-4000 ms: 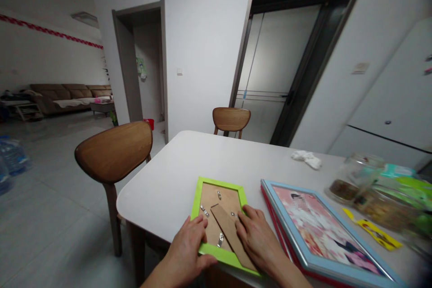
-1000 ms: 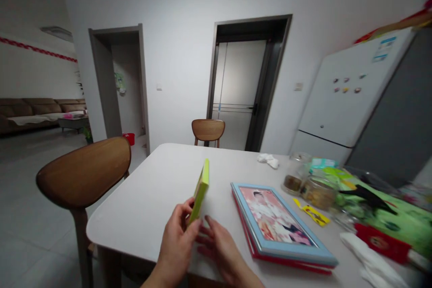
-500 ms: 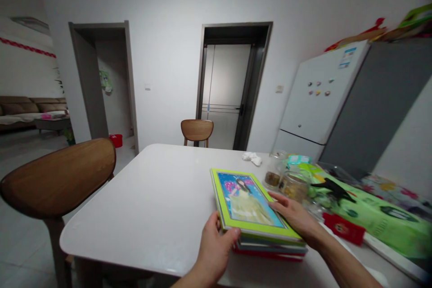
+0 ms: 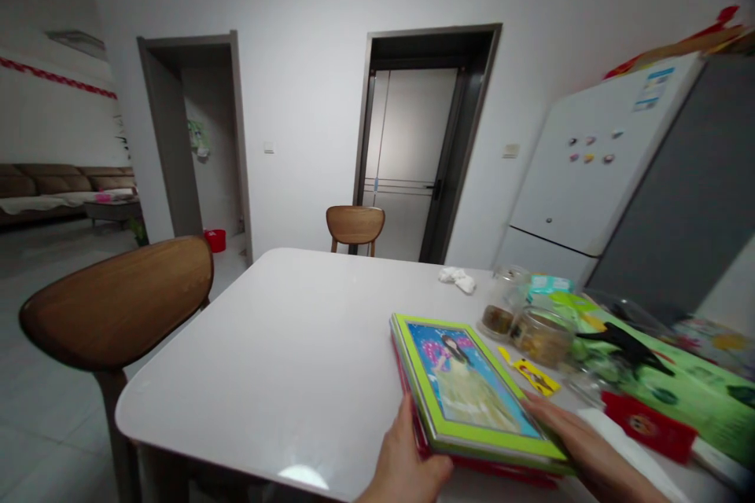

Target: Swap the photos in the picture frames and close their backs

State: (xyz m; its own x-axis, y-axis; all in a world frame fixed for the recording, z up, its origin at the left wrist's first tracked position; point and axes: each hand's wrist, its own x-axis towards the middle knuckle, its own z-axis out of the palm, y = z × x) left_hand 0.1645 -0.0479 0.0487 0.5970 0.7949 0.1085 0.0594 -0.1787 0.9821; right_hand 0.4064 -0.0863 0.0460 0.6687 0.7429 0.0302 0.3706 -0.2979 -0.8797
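Observation:
A stack of flat picture boards (image 4: 472, 385) lies at the table's near right. Its top board has a lime-green border around a picture of a long-haired figure in a pale yellow dress, and red edges show lower in the stack. My left hand (image 4: 406, 452) grips the near left corner, thumb at the front and fingers along the left side. Against the right edge presses my right hand (image 4: 581, 432), its fingertips partly hidden behind the board. Just beyond the right hand lies a small yellow packet (image 4: 535, 376).
Glass jars (image 4: 541, 334), a green plastic bag (image 4: 701, 385), a black object (image 4: 628, 346) and a red packet (image 4: 649, 426) crowd the right side. Crumpled white tissue (image 4: 457, 279) lies farther back on the white table (image 4: 283, 346). Wooden chairs stand left (image 4: 123, 302) and at the far end (image 4: 355, 225).
The top board now sits more squarely over the stack. My right hand has slid from the board's upper surface down to its right edge, uncovering the yellow packet. The camera view has shifted.

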